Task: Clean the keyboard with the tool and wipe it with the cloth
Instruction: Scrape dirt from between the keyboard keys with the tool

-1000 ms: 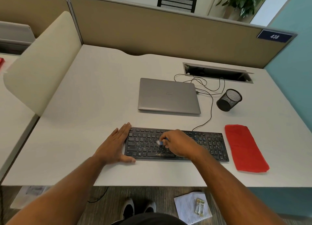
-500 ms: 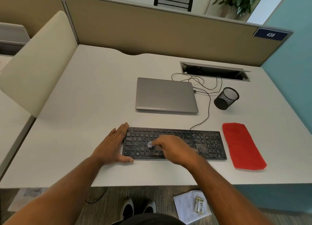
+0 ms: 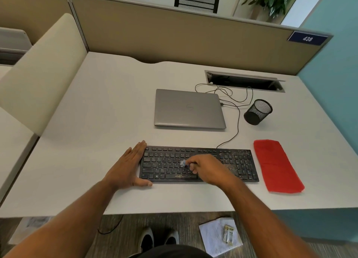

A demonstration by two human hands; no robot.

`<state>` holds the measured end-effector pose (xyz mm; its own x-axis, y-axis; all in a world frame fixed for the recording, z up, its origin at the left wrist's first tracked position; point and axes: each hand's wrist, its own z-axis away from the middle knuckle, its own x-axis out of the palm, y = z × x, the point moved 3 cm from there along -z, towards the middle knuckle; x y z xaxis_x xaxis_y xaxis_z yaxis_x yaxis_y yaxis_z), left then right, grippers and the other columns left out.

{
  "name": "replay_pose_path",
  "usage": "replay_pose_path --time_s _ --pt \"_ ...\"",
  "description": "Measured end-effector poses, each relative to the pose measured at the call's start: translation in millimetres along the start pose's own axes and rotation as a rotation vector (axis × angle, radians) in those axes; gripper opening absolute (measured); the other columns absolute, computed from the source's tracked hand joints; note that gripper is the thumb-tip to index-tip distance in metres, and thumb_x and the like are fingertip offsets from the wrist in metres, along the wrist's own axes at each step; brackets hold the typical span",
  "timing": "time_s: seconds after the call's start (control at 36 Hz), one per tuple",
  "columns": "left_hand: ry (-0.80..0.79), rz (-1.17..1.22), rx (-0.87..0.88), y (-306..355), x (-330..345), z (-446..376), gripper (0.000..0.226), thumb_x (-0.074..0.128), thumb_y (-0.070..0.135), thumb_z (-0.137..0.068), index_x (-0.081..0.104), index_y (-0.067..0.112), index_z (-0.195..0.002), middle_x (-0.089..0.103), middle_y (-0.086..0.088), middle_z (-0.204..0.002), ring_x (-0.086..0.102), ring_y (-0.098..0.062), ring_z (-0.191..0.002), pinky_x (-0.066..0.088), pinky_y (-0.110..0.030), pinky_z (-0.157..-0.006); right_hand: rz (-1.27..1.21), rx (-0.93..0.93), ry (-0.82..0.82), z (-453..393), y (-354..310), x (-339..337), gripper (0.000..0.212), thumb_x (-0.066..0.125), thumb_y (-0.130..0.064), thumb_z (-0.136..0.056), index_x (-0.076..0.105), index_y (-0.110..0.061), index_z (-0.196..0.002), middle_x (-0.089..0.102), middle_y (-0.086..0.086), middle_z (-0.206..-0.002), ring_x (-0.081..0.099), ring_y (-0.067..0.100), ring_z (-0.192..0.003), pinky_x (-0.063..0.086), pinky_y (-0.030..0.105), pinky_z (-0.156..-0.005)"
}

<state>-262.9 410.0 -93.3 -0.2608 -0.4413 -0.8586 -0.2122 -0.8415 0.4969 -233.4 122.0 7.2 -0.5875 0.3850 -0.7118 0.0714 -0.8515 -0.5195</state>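
The fingers point(image 3: 190, 165) of the right hand point(image 3: 208, 169) are curled tight around a small cleaning tool point(image 3: 183, 162), of which only a pale, bluish-white tip shows past the knuckles; it is too blurred to say whether that tip is bristle or pad. The tip sits on the middle letter rows of the black keyboard point(image 3: 199, 165), roughly at the centre of the main key block. The keyboard lies with its long axis running left to right across the worktop point(image 3: 96, 122), parallel to the near edge, so any stroke along a row carries the tool sideways rather than toward or away from the body. Pale specks of debris are thickest on the number pad end, to the right of the tool, with a further streak along the space bar just nearer the body; my reading is that the unswept part lies mostly rightward of the fingers. The left hand point(image 3: 128, 166) lies flat with straight fingers against the keyboard's left end, thumb along the near corner, bracing it and holding nothing. The red cloth point(image 3: 277, 166) lies folded just beside the keyboard's right end, apart from it, its length angled slightly. It is nearer the right hand, which is busy with the tool, so wiping looks not yet begun. Beyond the keyboard lie a closed laptop point(image 3: 188, 108) and a mesh cup point(image 3: 258, 112).
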Motion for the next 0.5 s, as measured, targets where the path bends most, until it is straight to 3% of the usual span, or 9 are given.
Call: replay_pose_path --time_s 0.11,0.25,0.39,0.5 --pt "-0.004 -0.005 -0.007 -0.1 -0.7 -0.2 0.147 0.059 0.099 -0.064 -0.017 0.022 -0.164 -0.015 0.007 -0.171 -0.014 -0.005 -0.157 -0.013 -0.024 -0.125 -0.033 0.044 -0.051 0.6 5.2 -2.8 0.025 0.049 -0.017 -0.106 0.072 -0.024 -0.115 0.071 -0.007 -0.096 0.07 0.014 -0.09 0.058 0.038 -0.089" --pt "-0.005 -0.016 -0.006 -1.0 0.1 0.0 0.147 0.058 0.099 -0.064 -0.018 0.022 -0.163 -0.016 0.008 -0.17 -0.014 -0.006 -0.158 -0.015 -0.022 -0.124 -0.134 0.072 0.069 -0.2 14.4 -15.9 0.024 0.049 -0.014 -0.106 0.07 -0.019 -0.117 0.071 -0.003 -0.097 0.069 0.012 -0.089 0.058 0.034 -0.09" --pt "-0.002 -0.002 -0.013 -1.0 0.7 -0.8 0.147 0.061 0.098 -0.063 -0.016 0.023 -0.164 -0.014 0.008 -0.171 -0.013 -0.005 -0.157 -0.011 -0.026 -0.126 -0.106 0.114 -0.058 0.5 21.2 -9.4 0.023 0.048 -0.015 -0.107 0.071 -0.017 -0.112 0.075 -0.003 -0.09 0.073 0.011 -0.082 0.06 0.034 -0.085" --pt "-0.001 -0.01 -0.012 -1.1 0.6 -0.3 0.147 0.061 0.097 -0.064 -0.016 0.023 -0.164 -0.016 0.009 -0.17 -0.014 -0.004 -0.157 -0.013 -0.023 -0.125 -0.216 0.103 0.075 -1.4 19.3 -22.3 0.021 0.049 -0.014 -0.106 0.07 -0.018 -0.111 0.074 -0.001 -0.093 0.073 0.013 -0.085 0.061 0.033 -0.085"
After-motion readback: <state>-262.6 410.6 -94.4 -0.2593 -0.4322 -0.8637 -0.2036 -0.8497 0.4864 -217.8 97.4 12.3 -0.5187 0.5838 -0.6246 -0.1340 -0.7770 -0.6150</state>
